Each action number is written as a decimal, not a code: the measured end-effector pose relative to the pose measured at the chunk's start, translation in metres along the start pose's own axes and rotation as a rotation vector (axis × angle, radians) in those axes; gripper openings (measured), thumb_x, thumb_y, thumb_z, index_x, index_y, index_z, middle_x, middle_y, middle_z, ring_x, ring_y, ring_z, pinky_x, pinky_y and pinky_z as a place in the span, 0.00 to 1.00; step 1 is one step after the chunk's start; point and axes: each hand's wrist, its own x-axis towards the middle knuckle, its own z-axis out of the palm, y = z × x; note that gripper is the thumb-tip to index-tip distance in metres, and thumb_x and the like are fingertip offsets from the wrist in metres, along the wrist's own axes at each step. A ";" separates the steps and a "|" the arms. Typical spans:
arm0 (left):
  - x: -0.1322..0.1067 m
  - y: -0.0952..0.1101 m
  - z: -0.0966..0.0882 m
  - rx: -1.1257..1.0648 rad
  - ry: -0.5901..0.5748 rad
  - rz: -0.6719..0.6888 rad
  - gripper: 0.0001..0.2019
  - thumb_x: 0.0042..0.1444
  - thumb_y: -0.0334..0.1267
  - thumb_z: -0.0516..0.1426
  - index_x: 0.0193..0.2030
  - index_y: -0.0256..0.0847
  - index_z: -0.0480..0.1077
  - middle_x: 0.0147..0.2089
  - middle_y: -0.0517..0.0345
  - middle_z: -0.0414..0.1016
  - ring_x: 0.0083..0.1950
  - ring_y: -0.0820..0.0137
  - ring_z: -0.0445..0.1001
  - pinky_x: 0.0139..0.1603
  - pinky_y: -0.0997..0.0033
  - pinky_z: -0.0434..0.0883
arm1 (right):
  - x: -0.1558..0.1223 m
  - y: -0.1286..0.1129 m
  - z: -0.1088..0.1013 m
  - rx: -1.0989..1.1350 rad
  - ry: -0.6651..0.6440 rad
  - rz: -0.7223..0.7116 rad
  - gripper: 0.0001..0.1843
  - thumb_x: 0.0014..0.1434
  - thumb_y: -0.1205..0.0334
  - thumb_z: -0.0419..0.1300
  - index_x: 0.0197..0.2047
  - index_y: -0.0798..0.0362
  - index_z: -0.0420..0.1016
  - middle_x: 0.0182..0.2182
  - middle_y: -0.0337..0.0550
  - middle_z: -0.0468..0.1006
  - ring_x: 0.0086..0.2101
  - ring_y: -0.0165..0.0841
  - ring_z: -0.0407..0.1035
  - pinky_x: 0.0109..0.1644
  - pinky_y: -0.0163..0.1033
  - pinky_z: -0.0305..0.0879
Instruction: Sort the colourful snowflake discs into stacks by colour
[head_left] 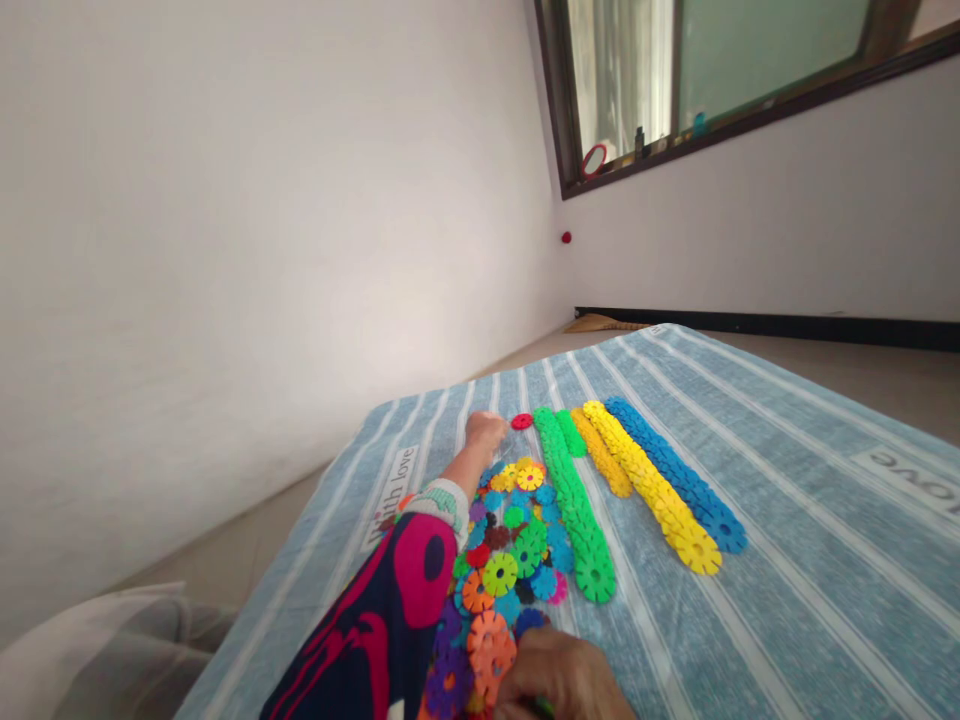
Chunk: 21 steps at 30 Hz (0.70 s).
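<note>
My left hand point(486, 430) reaches across the tablecloth, its fingers curled at the edge of a red snowflake disc point(522, 422). Below my left wrist spreads a loose pile of mixed snowflake discs point(501, 574). At the bottom edge, my right hand point(564, 678) is closed over the near end of this pile; a bit of green shows beneath it, but what the fingers hold is hidden. Right of the red disc lie overlapping rows: a long green row point(571, 505), a short green row point(572, 434), an orange row point(602, 455), a yellow row point(651, 485) and a blue row point(675, 470).
A blue-and-white striped tablecloth point(787, 560) covers the table. A white wall point(262, 250) stands close on the left. Behind are a dark-framed window point(750, 115) with small items on its sill and a broom head point(600, 322) on the floor.
</note>
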 end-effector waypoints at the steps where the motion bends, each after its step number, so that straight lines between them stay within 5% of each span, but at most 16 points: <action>1: -0.005 -0.002 -0.006 0.019 -0.028 0.016 0.02 0.41 0.31 0.58 0.22 0.36 0.69 0.16 0.62 0.64 0.19 0.74 0.64 0.20 0.76 0.57 | -0.001 -0.005 -0.006 0.029 0.018 0.001 0.07 0.43 0.72 0.57 0.18 0.53 0.65 0.21 0.34 0.70 0.25 0.25 0.65 0.28 0.30 0.52; 8: -0.055 -0.015 -0.066 0.236 -0.297 0.215 0.04 0.38 0.32 0.59 0.24 0.37 0.74 0.21 0.62 0.71 0.27 0.72 0.69 0.29 0.75 0.64 | -0.009 -0.028 -0.029 0.103 -0.018 0.041 0.09 0.49 0.71 0.54 0.20 0.54 0.65 0.21 0.35 0.68 0.26 0.26 0.64 0.30 0.31 0.52; 12: -0.083 -0.020 -0.086 0.365 -0.395 0.351 0.12 0.34 0.32 0.61 0.31 0.40 0.77 0.32 0.62 0.78 0.39 0.66 0.74 0.41 0.74 0.67 | -0.012 -0.032 -0.031 0.062 -0.040 0.075 0.11 0.51 0.72 0.53 0.19 0.54 0.63 0.20 0.35 0.65 0.26 0.26 0.62 0.30 0.32 0.51; 17: -0.096 -0.023 -0.073 0.691 -0.433 0.685 0.29 0.40 0.36 0.61 0.54 0.38 0.71 0.55 0.49 0.73 0.56 0.57 0.70 0.57 0.63 0.65 | -0.011 -0.033 -0.031 0.061 -0.037 0.092 0.11 0.50 0.73 0.54 0.18 0.55 0.62 0.20 0.34 0.64 0.25 0.25 0.61 0.30 0.31 0.50; 21: -0.093 -0.020 -0.049 0.721 -0.406 0.764 0.35 0.41 0.36 0.62 0.60 0.37 0.64 0.63 0.45 0.66 0.63 0.54 0.63 0.63 0.57 0.61 | -0.010 -0.032 -0.031 0.054 -0.031 0.077 0.10 0.50 0.72 0.54 0.19 0.55 0.65 0.20 0.34 0.64 0.26 0.25 0.61 0.30 0.31 0.50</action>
